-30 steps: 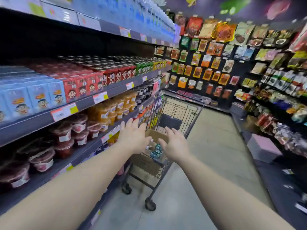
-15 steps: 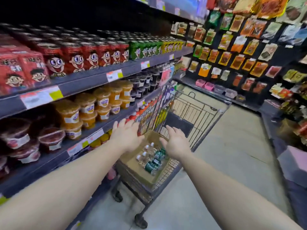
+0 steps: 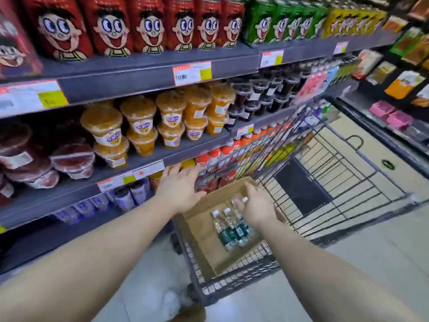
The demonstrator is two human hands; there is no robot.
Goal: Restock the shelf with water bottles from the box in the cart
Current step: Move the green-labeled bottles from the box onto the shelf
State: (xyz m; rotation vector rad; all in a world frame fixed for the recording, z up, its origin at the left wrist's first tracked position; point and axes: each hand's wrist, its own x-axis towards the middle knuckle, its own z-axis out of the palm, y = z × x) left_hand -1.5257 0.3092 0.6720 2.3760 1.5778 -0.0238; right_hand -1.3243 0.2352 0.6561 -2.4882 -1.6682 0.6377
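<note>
Currently at the pickup step: right hand (image 3: 254, 209) reaching over the water bottles (image 3: 232, 225) in the box (image 3: 202, 225), fingers loose, gripping nothing. Left hand (image 3: 180, 190) spread flat, empty. Next: close on 1 bottle neck.

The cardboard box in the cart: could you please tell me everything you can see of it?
The cardboard box is plain brown, open-topped and rectangular, sitting tilted in the near end of the wire cart. A few clear water bottles with white caps and dark green labels lie in it on their sides; most of its floor is bare. The left hand hovers open over its far-left edge, and the right hand reaches in over the bottles.
</note>
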